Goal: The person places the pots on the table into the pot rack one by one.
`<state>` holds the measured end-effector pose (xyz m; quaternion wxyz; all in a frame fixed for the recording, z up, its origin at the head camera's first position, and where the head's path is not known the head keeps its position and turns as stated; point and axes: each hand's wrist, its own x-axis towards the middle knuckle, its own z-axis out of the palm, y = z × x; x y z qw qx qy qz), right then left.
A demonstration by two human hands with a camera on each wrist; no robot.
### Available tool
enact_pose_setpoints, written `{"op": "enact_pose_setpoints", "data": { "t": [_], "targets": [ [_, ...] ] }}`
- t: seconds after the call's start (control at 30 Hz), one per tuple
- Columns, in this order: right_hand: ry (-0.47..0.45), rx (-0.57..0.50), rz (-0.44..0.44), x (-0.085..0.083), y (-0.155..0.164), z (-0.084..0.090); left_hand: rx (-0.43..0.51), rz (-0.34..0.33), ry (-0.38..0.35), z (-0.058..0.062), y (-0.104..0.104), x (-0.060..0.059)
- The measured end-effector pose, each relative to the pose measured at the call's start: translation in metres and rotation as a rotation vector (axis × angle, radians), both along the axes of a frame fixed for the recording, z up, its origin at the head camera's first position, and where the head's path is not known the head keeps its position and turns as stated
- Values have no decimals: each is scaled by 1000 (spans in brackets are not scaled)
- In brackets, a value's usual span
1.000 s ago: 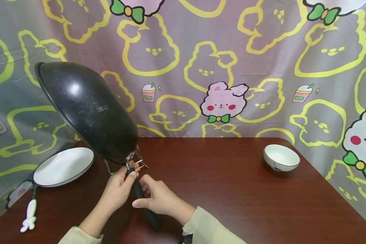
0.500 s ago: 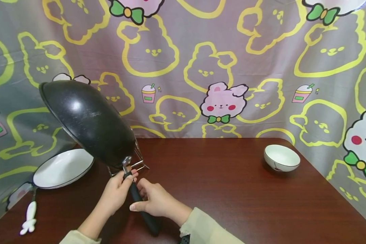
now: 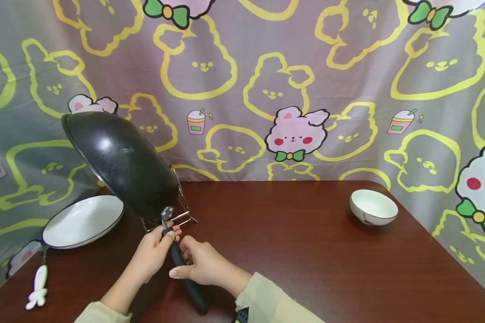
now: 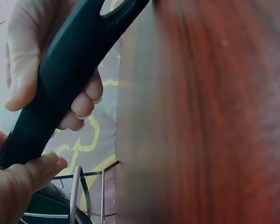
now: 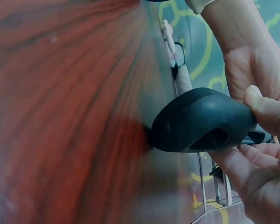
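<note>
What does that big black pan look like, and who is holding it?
The black wok is round and deep, with a dark, slightly shiny, speckled underside facing the camera. It is tilted steeply on its edge over a wire rack at the table's left side. A metal bracket joins it to a long black handle. The left hand grips the handle near the pan, and the right hand holds it lower down.

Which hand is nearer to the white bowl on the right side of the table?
Right. The right hand grips the black wok handle, well left of the white bowl; the left hand holds the handle's top, farther left.
</note>
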<state>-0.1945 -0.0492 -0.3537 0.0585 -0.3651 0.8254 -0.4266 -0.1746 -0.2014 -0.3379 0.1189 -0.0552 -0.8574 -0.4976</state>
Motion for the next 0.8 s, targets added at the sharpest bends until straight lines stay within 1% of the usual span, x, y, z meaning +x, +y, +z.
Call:
{"op": "enact_pose_setpoints", "data": {
  "t": [0.2, 0.37, 0.5, 0.63, 0.67, 0.7, 0.73, 0.77, 0.8],
  "targets": [
    [-84, -18, -18, -2, 0, 4, -35, -7, -64, 5, -1, -3],
    [-92, -1, -17, -6, 0, 4, -62, 16, -86, 11, 1, -6],
    [-100, -2, -13, -7, 0, 3, -145, 42, -88, 16, -1, -6],
    [-121, -10, -42, -4, 3, 2, -279, 64, -92, 20, -2, -3],
    [-118, -13, -52, -3, 6, 3, -320, 74, -85, 22, -2, -1],
    [-115, -14, -61, -1, 10, 3, -366, 92, -60, 23, -1, 3],
    [-100, -15, -70, 0, 17, 4, -418, 119, -13, 25, 0, 8],
    [-78, -16, -79, 1, 25, 6, -468, 153, 59, 26, 1, 14],
    [-56, -14, -87, 1, 35, 9, -519, 192, 152, 28, 3, 21]
  ]
}}
